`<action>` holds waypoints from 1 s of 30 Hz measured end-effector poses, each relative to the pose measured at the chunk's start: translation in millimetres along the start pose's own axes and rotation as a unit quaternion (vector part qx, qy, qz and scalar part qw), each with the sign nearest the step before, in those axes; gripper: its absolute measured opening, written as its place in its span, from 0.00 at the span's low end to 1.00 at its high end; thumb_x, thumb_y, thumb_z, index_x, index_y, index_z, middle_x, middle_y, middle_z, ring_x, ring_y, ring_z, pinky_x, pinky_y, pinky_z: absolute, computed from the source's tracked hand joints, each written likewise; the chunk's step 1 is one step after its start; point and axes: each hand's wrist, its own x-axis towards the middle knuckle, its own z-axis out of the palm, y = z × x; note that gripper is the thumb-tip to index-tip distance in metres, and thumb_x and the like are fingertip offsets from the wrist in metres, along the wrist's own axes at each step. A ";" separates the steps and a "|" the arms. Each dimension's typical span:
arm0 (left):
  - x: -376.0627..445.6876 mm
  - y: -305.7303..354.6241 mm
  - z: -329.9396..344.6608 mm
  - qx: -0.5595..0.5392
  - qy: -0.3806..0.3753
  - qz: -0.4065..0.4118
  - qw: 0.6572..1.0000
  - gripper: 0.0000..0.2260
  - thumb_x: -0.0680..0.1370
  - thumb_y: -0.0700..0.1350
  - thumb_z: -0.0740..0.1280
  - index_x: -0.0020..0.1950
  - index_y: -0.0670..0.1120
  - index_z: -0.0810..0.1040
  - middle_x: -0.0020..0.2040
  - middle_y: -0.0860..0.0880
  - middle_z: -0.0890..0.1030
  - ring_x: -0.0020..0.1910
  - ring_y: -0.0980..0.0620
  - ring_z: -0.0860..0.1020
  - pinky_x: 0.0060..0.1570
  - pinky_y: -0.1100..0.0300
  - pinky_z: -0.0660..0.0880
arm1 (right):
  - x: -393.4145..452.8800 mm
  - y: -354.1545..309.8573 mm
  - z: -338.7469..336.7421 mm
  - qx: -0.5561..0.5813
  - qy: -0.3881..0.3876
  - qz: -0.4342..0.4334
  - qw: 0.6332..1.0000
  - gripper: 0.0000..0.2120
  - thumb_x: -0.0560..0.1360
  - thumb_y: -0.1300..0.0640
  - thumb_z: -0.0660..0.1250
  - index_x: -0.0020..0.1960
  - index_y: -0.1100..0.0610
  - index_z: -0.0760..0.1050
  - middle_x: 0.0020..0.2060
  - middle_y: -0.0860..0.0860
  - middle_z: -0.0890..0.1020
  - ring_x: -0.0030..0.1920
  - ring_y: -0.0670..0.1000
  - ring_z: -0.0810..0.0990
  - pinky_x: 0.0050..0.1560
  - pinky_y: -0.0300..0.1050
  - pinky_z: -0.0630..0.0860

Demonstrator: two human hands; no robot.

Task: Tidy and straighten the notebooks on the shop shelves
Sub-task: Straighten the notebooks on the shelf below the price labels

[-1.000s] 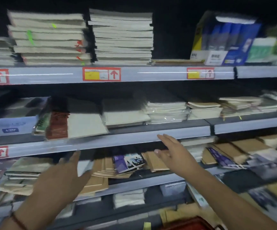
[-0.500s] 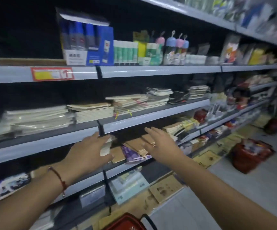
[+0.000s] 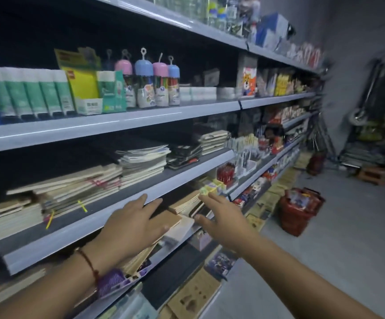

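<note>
Notebooks [image 3: 186,201] lie askew just beyond both flat, empty hands, left [image 3: 134,224] and right [image 3: 223,219]; squaring them seemingly comes next.

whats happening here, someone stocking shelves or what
A person is tidying notebooks in a stationery shop aisle. Both hands reach toward the brown kraft notebooks on a lower shelf: the left hand lies flat on a brown cover, and the right hand is spread open beside the pile, holding nothing. The stacks on the shelf above sit uneven. A red shopping basket stands on the floor further along.
</note>
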 end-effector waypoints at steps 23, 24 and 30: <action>280.5 50.6 83.6 -0.001 0.144 -0.185 0.972 0.26 0.81 0.62 0.58 0.76 0.53 0.67 0.78 0.50 0.61 0.69 0.47 0.70 0.61 0.53 0.73 | 330.5 155.2 -12.3 0.629 -0.151 0.186 0.740 0.25 0.82 0.49 0.64 0.72 0.64 0.69 0.60 0.67 0.79 0.61 0.66 0.79 0.54 0.53 0.81; 283.3 52.8 86.1 -0.001 0.158 -0.199 0.967 0.25 0.81 0.61 0.60 0.76 0.53 0.68 0.78 0.50 0.62 0.69 0.47 0.71 0.60 0.52 0.74 | 338.2 155.1 -12.6 0.657 -0.171 0.201 0.706 0.22 0.82 0.50 0.64 0.71 0.62 0.69 0.57 0.64 0.81 0.56 0.62 0.82 0.50 0.50 0.80; 302.7 55.8 92.6 0.006 0.182 -0.263 0.947 0.22 0.81 0.59 0.60 0.74 0.53 0.69 0.81 0.51 0.59 0.69 0.47 0.72 0.61 0.53 0.74 | 379.8 157.0 -15.9 0.732 -0.277 0.248 0.571 0.32 0.79 0.50 0.67 0.75 0.64 0.60 0.65 0.64 0.76 0.49 0.57 0.82 0.42 0.47 0.79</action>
